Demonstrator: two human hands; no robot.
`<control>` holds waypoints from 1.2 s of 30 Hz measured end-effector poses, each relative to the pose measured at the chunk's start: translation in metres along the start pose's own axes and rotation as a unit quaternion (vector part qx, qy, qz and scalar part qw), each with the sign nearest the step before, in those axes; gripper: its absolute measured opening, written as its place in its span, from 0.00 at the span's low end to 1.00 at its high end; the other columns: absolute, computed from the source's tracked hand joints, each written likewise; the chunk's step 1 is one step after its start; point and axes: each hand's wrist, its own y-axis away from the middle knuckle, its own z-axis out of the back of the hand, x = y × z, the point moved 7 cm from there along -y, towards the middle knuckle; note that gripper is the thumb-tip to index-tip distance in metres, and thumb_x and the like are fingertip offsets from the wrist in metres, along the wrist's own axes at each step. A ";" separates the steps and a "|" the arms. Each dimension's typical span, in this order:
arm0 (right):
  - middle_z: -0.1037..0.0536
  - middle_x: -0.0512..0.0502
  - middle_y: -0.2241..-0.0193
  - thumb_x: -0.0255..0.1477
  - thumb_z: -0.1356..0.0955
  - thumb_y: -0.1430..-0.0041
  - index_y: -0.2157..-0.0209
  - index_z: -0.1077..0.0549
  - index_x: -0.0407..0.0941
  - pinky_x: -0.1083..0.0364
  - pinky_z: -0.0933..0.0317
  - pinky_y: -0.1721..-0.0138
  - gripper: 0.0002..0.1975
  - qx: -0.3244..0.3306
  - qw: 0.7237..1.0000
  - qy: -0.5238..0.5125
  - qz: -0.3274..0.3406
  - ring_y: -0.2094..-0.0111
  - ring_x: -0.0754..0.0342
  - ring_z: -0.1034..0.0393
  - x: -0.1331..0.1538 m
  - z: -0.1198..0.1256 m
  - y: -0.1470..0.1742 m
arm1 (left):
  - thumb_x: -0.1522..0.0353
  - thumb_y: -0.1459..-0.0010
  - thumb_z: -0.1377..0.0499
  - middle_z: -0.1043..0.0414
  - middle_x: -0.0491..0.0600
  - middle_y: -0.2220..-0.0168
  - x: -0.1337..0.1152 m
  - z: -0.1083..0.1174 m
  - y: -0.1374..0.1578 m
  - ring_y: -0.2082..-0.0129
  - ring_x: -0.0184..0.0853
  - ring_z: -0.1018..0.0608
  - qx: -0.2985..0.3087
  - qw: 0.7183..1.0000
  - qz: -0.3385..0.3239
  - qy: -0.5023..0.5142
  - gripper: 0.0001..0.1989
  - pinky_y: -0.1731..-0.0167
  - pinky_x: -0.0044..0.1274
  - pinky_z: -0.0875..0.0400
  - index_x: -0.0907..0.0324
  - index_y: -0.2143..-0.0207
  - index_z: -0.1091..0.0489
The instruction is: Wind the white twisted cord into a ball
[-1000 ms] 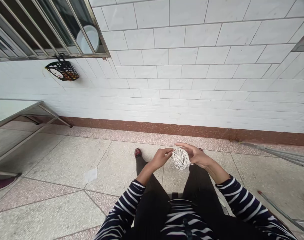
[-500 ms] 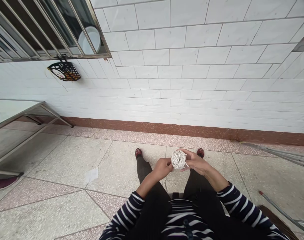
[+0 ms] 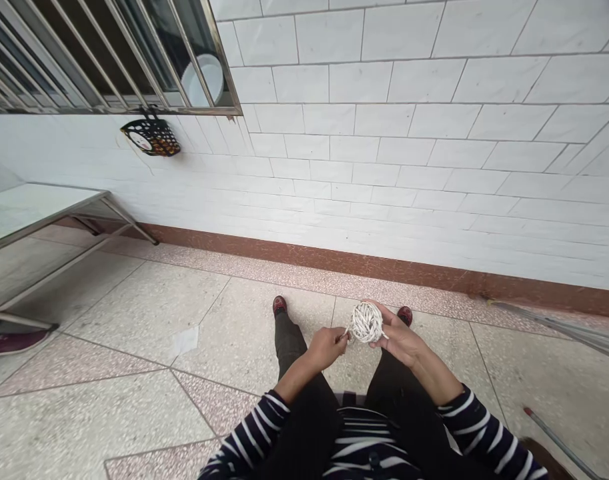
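A ball of white twisted cord (image 3: 367, 323) is held above my lap, between my knees. My right hand (image 3: 395, 333) cups it from the right side, thumb and fingers around it. A short loose end of cord sticks out near the right palm. On the other side, my left hand (image 3: 328, 348) pinches a strand at the ball's left edge, with its fingers closed. The inner side of the ball and the right fingers beneath it are partly hidden.
A metal-framed table (image 3: 49, 200) stands at the left, with another person's shoe (image 3: 17, 343) below it. A black basket (image 3: 151, 137) hangs from the barred window. White paper (image 3: 186, 341) lies on the floor. Metal legs (image 3: 559, 440) are at the right.
My left hand has drawn slightly away from the ball, and the strand between them now shows. The ball has turned in my right hand. The view has shifted and tilted somewhat.
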 end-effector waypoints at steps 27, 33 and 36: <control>0.20 0.38 0.44 0.43 0.26 0.55 0.44 0.28 0.48 0.46 0.26 0.52 0.35 -0.122 0.974 0.088 0.171 0.51 0.43 0.22 0.061 0.025 -0.052 | 0.67 0.27 0.48 0.19 0.47 0.66 -0.020 0.005 -0.021 0.62 0.34 0.18 0.040 0.994 -0.066 0.077 0.15 0.57 0.21 0.30 0.59 0.65 0.25; 0.22 0.42 0.48 0.30 0.25 0.66 0.50 0.27 0.46 0.41 0.35 0.39 0.35 -0.156 0.946 0.194 0.208 0.46 0.40 0.28 0.066 0.021 -0.062 | 0.66 0.28 0.43 0.22 0.52 0.70 -0.040 0.024 -0.014 0.62 0.43 0.19 0.013 0.977 -0.093 -0.190 0.13 0.57 0.27 0.32 0.57 0.68 0.26; 0.24 0.42 0.48 0.26 0.27 0.69 0.52 0.25 0.46 0.42 0.39 0.35 0.34 -0.170 0.926 0.261 0.212 0.44 0.40 0.31 0.064 0.023 -0.063 | 0.69 0.27 0.47 0.20 0.55 0.68 -0.055 0.040 -0.013 0.63 0.43 0.20 -0.016 0.955 -0.145 -0.257 0.14 0.48 0.33 0.30 0.57 0.65 0.24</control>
